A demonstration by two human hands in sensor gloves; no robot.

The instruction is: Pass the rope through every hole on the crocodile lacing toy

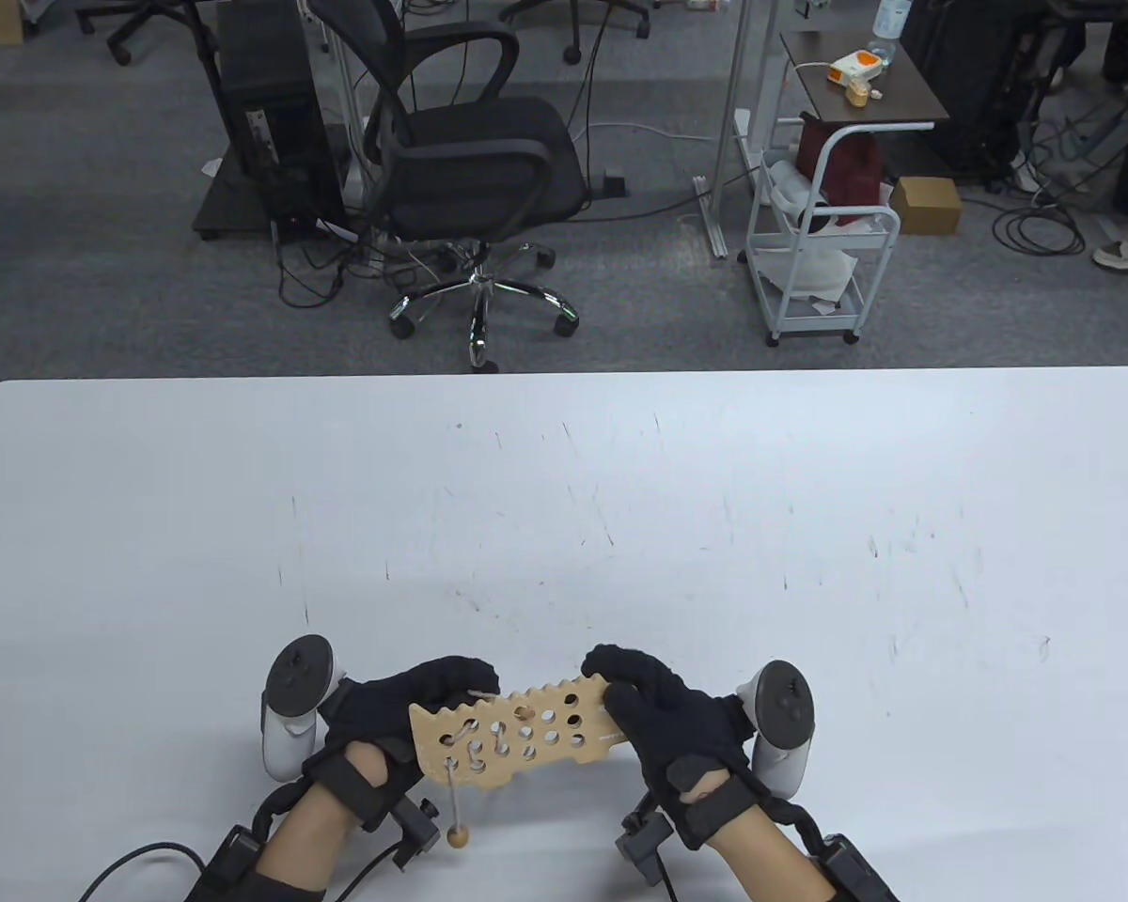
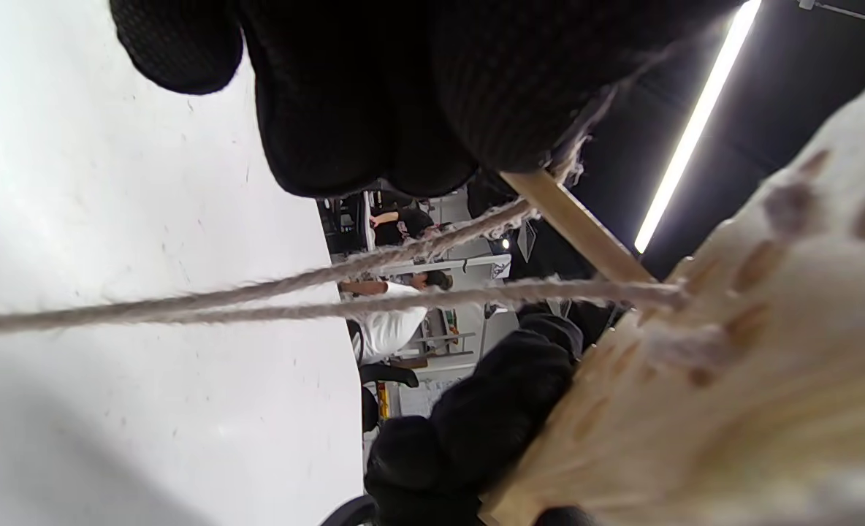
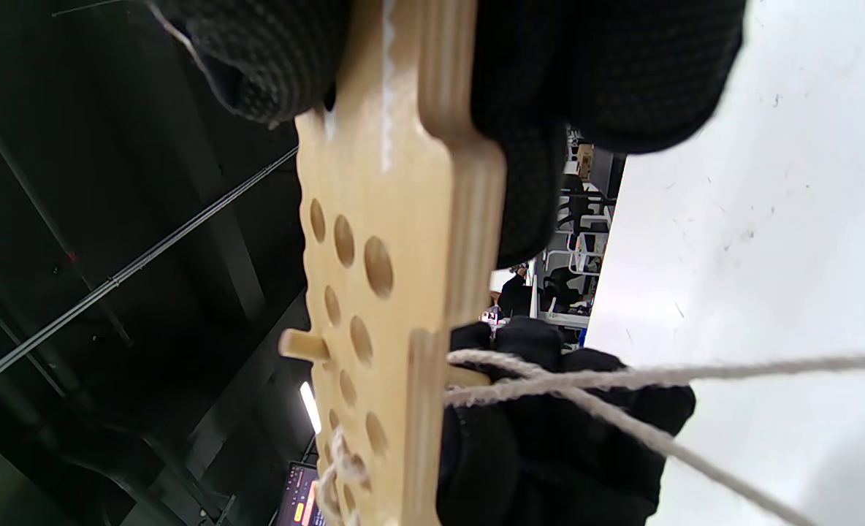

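Note:
The wooden crocodile lacing board (image 1: 526, 728) is held flat above the table's front edge between both hands. My right hand (image 1: 613, 683) grips its right end, thumb on top; it also shows in the right wrist view (image 3: 432, 66). My left hand (image 1: 451, 693) is at the left end, its fingers under the board pinching the wooden needle (image 2: 578, 226). The needle tip (image 3: 302, 345) pokes through a hole. Rope (image 2: 257, 299) runs from the needle and board in two strands. Rope is laced through several left holes, and a wooden bead (image 1: 458, 836) hangs below.
The white table (image 1: 564, 526) stretches far ahead and to both sides of the hands. Beyond its far edge stand an office chair (image 1: 470, 169) and a white cart (image 1: 818, 254).

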